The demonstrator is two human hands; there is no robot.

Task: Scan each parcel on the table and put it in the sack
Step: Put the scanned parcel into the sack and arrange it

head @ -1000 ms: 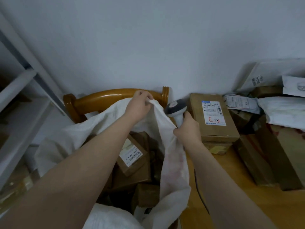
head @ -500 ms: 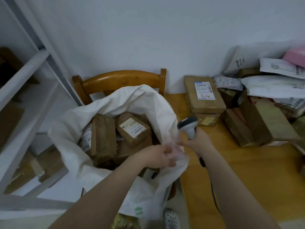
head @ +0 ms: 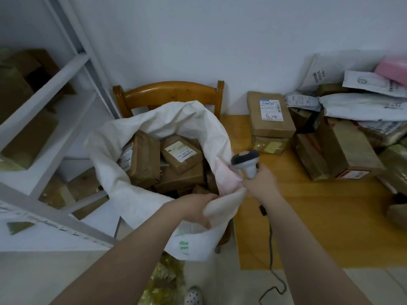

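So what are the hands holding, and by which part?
The left hand grips the sack by its near rim; the right hand holds the scanner by its handle.

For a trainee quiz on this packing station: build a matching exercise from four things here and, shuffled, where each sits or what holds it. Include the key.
Things:
1. scanner
2. sack
3. pink parcel
4. wooden chair

Places or states:
A. behind the sack, by the wall
B. rim held by the left hand
C. held in the right hand
D. highest at the far right of the table

Pairs: 1-C; 2-B; 3-D; 4-A
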